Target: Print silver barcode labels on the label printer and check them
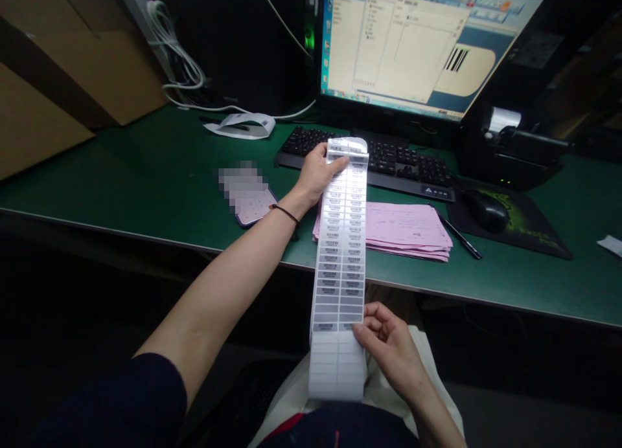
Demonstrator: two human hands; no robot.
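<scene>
A long strip of barcode labels [341,241], two columns wide, runs from above the keyboard down over my lap. My left hand [318,169] grips its far end, thumb on top, where the strip folds over. Lower down, my right hand [386,338] pinches the strip's right edge between thumb and fingers. Printed barcodes cover most of the strip; the part nearest my body looks blank. Behind the strip lies a stack of pink paper slips [408,231] on the green desk, partly hidden by it.
A black keyboard [403,163] sits below a lit monitor [398,46]. To the right are a label printer [510,150], a mouse [486,210] on a mouse pad [529,224] and a pen [461,237]. A phone [250,195], a curled paper strip [245,125] and cardboard boxes [111,53] are left.
</scene>
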